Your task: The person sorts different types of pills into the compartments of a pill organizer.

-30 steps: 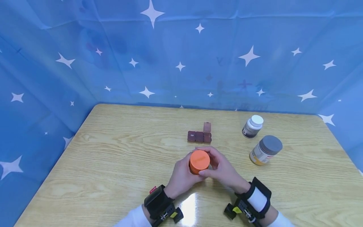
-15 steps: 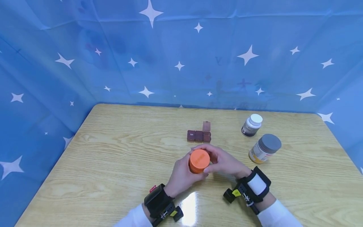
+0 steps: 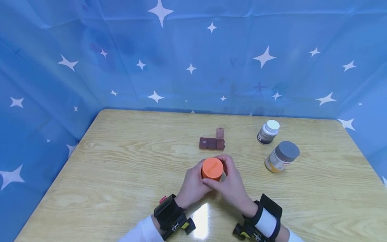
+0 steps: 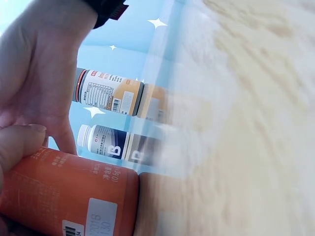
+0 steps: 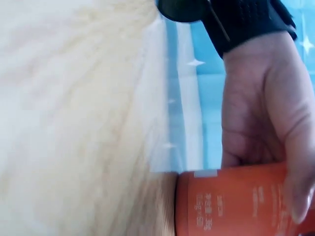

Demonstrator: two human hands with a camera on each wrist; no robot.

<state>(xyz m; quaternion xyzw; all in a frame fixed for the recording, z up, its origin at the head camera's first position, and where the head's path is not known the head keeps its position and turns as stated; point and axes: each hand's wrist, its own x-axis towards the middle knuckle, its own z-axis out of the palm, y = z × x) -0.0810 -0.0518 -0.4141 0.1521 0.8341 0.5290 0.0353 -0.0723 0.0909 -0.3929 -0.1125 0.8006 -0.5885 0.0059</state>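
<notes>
Round comes our right hand (image 3: 234, 186), thumb sliding leftward! Its fingers and those of our left hand (image 3: 192, 184) stay clamped on the orange bottle (image 5: 231, 201), upright on the bench (image 3: 121, 168) between them; cap (image 3: 212, 167) still on, likely mid-twist, we judge.

The right hand (image 3: 233, 186) has swung its wrist toward the near edge of the table (image 3: 121, 191), its thumb reaching farther across the orange bottle (image 4: 69, 189).

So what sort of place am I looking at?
Probably a makeshift indoor recording corner: a blue star-patterned cloth hangs behind a wood-grain table, and black wrist-mounted devices are being worn.
</notes>
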